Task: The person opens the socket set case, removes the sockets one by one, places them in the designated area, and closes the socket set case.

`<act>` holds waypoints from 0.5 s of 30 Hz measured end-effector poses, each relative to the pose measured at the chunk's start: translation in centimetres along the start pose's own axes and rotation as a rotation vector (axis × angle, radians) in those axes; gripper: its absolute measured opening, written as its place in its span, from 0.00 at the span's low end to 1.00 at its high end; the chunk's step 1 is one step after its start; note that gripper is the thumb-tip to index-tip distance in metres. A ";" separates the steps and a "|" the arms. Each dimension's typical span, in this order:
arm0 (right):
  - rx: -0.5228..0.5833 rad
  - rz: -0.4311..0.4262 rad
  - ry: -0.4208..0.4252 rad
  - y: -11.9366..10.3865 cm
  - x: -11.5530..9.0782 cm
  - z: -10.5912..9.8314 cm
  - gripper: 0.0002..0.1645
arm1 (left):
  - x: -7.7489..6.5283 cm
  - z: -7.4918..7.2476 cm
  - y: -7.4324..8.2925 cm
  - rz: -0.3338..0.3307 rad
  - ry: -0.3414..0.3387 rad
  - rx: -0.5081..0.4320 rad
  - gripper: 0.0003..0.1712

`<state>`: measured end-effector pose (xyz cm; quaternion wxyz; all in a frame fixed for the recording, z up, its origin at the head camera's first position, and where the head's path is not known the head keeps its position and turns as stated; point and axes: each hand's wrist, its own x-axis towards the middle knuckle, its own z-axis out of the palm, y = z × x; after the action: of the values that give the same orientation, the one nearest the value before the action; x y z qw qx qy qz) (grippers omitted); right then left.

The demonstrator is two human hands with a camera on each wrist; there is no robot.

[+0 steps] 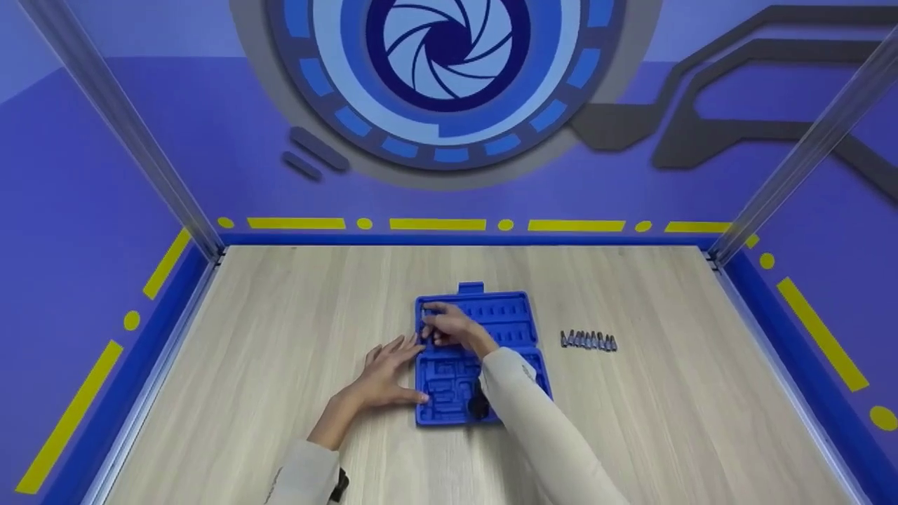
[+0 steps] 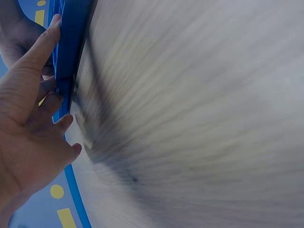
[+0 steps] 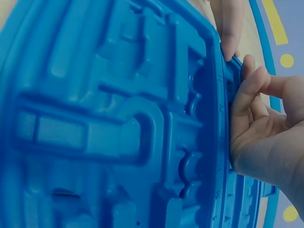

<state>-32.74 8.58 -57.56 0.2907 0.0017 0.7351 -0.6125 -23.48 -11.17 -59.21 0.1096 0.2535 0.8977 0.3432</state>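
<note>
A blue plastic tool case [image 1: 442,414] lies unfolded on the table, its molded slots facing up. Over the far-left part of the case, my right hand [image 1: 452,327] has its fingers bent and seems to pinch a small metal bit at the first slot, mostly hidden by the fingers. In the right wrist view, the thumb and fingers of that hand [image 3: 266,123] are curled close together beyond the hinge. My left hand [image 1: 384,372] rests at the case's left side with fingers spread; its thumb [image 2: 45,45] touches the case edge [image 2: 73,38].
A row of several metal screwdriver bits [image 1: 588,341] lies on the wooden table [image 1: 673,393] to the right of the case. Blue panels with yellow markings [image 1: 437,224] border the table. A latch tab [image 1: 471,287] sticks out from the case's far edge.
</note>
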 end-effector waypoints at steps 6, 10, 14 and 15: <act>0.012 0.030 -0.012 -0.2 0.1 -0.5 0.24 | 0.0 -0.1 0.2 0.000 0.001 -0.007 0.55; 0.040 0.035 -0.023 -0.2 0.2 -0.6 0.23 | 0.0 -0.1 0.1 0.000 0.003 -0.013 0.55; 0.060 0.033 -0.015 -0.2 0.3 -0.3 0.22 | -0.1 0.0 -0.1 -0.004 0.000 -0.023 0.55; 0.063 0.031 -0.012 -0.3 0.3 -0.2 0.22 | -0.1 0.0 -0.1 -0.007 -0.001 -0.023 0.55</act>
<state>-33.17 8.62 -57.41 0.3043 0.0188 0.7135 -0.6309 -23.42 -11.31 -59.27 0.1142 0.2495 0.8944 0.3532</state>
